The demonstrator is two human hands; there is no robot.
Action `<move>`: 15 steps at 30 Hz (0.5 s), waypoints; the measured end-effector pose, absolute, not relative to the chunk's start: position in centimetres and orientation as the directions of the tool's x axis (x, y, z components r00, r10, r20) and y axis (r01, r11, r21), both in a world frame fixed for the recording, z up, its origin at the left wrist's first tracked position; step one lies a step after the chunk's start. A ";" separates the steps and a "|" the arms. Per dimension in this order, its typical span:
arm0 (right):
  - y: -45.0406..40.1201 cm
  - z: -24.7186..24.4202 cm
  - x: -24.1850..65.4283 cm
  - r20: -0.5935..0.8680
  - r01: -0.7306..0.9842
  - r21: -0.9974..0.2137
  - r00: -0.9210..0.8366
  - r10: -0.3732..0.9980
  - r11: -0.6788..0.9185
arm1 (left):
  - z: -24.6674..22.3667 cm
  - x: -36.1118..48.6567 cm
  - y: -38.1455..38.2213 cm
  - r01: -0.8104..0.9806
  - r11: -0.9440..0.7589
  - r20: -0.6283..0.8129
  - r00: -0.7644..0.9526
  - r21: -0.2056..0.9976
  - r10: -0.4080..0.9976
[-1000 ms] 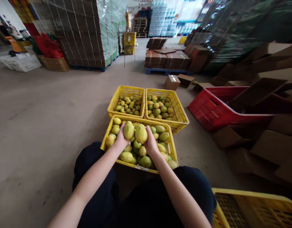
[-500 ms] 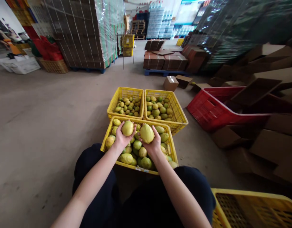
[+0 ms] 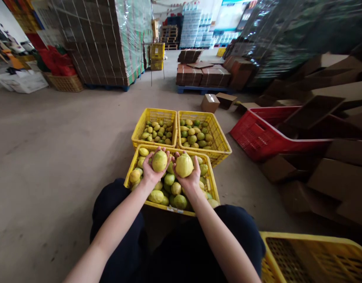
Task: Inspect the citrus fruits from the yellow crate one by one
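Two yellow-green fruits are up off the heap and neither has been set down, so the handling looks partway through. The left hand [image 3: 150, 176] has its fingers curled around the left fruit [image 3: 159, 161]; the right hand [image 3: 192, 179] cups the right fruit [image 3: 184, 165] the same way, palm up. Both are held side by side, apart from each other, over the front yellow crate [image 3: 214, 182].

Much appears to be left: the loose fruits [image 3: 180, 202] in that crate still cover most of what can be seen of it, while the hands and forearms hide the rest. Behind it, the rear left crate [image 3: 161, 115] and the rear right crate [image 3: 214, 126] each carry a lower layer of similar fruit, well below their rims. How full either really is, or whether their contents have been gone through, is hard to judge from this angle.

Compared with a second ago, the hands have turned from gripping the fruits at their outer sides to supporting them from underneath, and the pair sits wider apart. The left fruit seems to show another face than half a second ago. The three crates keep the same arrangement.
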State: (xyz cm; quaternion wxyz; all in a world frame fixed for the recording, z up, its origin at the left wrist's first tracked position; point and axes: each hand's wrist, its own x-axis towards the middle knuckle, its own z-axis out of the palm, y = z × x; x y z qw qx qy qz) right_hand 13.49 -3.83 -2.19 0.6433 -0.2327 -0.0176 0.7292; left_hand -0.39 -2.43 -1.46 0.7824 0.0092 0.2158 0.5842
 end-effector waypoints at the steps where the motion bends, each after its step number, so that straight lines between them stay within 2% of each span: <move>1: -3.8 -2.3 13.5 -0.314 -0.934 -0.317 -0.061 0.947 -0.165 | -1.4 -0.3 -2.4 -0.913 0.314 -0.327 0.222 0.262 0.918; 5: -3.9 -2.6 13.6 -0.318 -0.935 -0.312 -0.064 0.946 -0.168 | -1.4 -0.2 -2.4 -0.925 0.303 -0.348 0.213 0.228 0.913; 8: -3.9 -2.7 13.3 -0.307 -0.921 -0.344 -0.072 0.949 -0.181 | -1.4 -0.1 -2.4 -0.914 0.303 -0.362 0.195 0.271 0.912; 11: -3.7 -2.4 13.3 -0.324 -0.920 -0.344 -0.071 0.943 -0.187 | -1.4 -0.1 -2.4 -0.843 0.344 -0.344 0.205 0.414 0.917; 13: -3.4 -1.9 13.8 -0.352 -0.926 -0.331 -0.058 0.934 -0.182 | -1.2 -0.2 -2.5 -0.694 0.444 -0.347 0.288 0.567 0.892; 15: -3.0 -1.1 15.0 -0.361 -0.934 -0.329 -0.011 0.932 -0.139 | -1.2 -0.4 -2.9 -0.519 0.545 -0.390 0.384 0.659 0.837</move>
